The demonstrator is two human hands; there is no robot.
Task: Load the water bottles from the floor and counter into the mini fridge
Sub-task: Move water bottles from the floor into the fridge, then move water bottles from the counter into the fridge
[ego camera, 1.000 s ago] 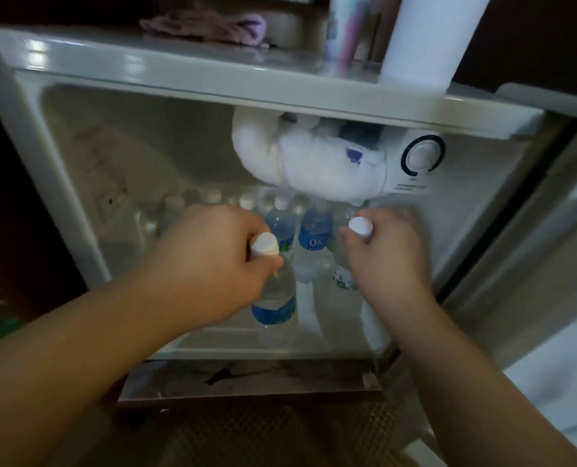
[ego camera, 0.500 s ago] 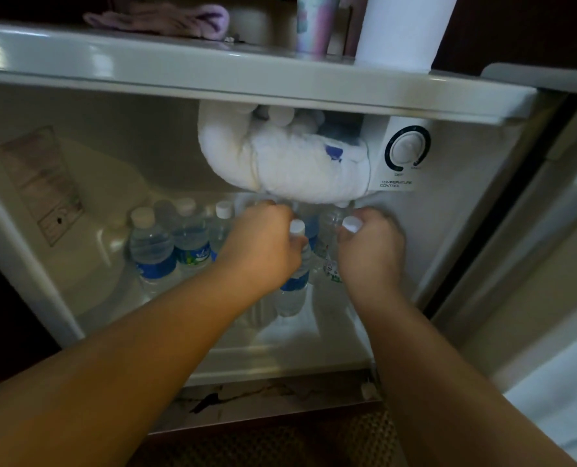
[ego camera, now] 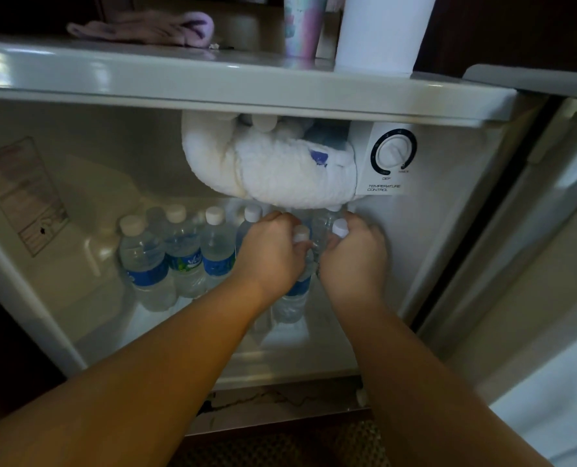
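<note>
A dim room, the mini fridge (ego camera: 78, 298) open and filling the frame. Lower left, a row of water bottles (ego camera: 182, 251) stands upright, caps up. At centre both hands have pushed deeper than a second ago: the left hand (ego camera: 270, 254) grasps a blue-labelled bottle (ego camera: 294, 294), the right hand (ego camera: 354, 257) grips another bottle (ego camera: 327, 230), long axes vertical, so placement looks nearly finished

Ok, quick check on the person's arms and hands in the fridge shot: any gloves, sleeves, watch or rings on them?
Nothing worn that shows. The left hand and right hand are bare, no gloves, and no ring is visible on the sides facing the camera. Both forearms are uncovered right down to the frame edge, with no sleeve cuff, watch or bracelet at either wrist. The dim light could hide small details.
</note>
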